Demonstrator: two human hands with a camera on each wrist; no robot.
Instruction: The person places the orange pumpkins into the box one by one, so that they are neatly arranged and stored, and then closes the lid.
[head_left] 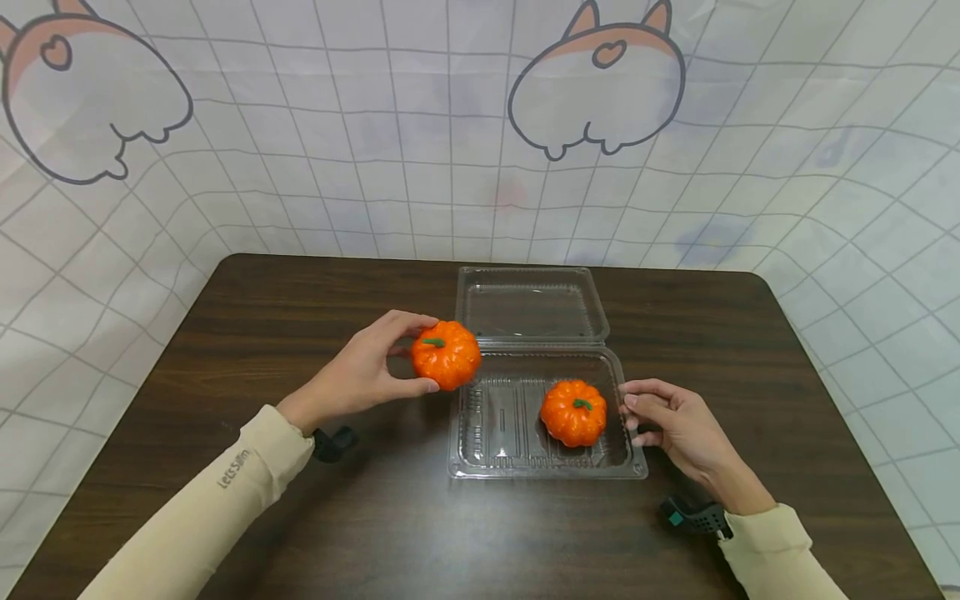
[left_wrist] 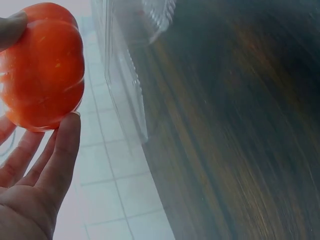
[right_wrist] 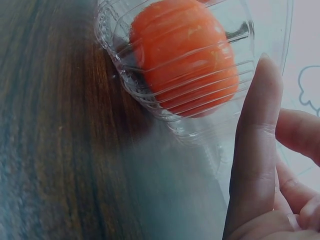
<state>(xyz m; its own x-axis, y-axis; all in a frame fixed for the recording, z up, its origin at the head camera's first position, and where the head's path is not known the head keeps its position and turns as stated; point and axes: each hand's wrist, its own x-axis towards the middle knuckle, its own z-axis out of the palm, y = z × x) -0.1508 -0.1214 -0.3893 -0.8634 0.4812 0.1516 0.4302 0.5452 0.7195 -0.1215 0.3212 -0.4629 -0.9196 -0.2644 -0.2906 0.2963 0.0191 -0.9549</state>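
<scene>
Dark table (head_left: 390, 533): left hand (head_left: 358, 365) grips a pumpkin (head_left: 446, 356) between thumb and fingers beside an open clear box (head_left: 495, 421); right hand (head_left: 681, 427) pinches its rim; second pumpkin (head_left: 573, 414) inside.

2 pumpkins (head_left: 453, 367) (head_left: 566, 417) are orange with green stems (head_left: 432, 342). The container (head_left: 498, 400) is colourless and clear, patterned with fine ribs. The tabletop (head_left: 420, 533) shows dark-brown wood grain. White sheeting (head_left: 412, 150) carries a grey grid and 2 grey-outlined cartoon animals (head_left: 97, 100) (head_left: 600, 100) with peach patches. Sleeves (head_left: 202, 508) (head_left: 776, 550) are cream, 1 with dark lettering.
</scene>
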